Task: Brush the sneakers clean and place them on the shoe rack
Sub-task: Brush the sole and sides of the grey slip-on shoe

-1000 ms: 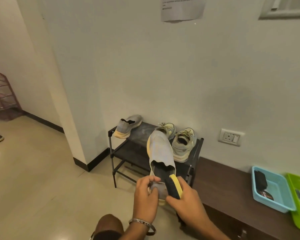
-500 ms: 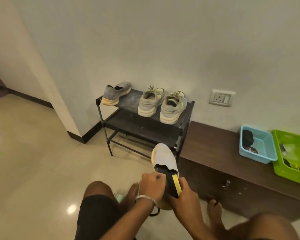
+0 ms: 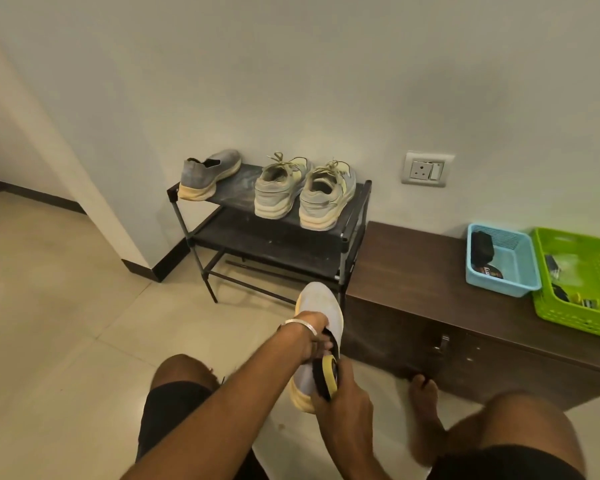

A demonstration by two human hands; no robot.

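Observation:
A grey slip-on sneaker with a yellowish sole hangs above the floor between my knees, toe pointing away. My left hand grips it at the collar, fingers inside the opening. My right hand holds a yellow-backed black brush against the sneaker's heel. Its matching grey sneaker lies at the left end of the black shoe rack's top shelf. A pair of laced pale sneakers stands on the same shelf to the right.
A low dark wooden cabinet stands right of the rack. On it sit a blue basket and a green basket with small items. A wall socket is above. My bare right foot rests on the tiled floor.
The view dropped from standing height to a low seated one. Both hands came down with the sneaker and brush, from in front of the rack's top shelf to between my knees.

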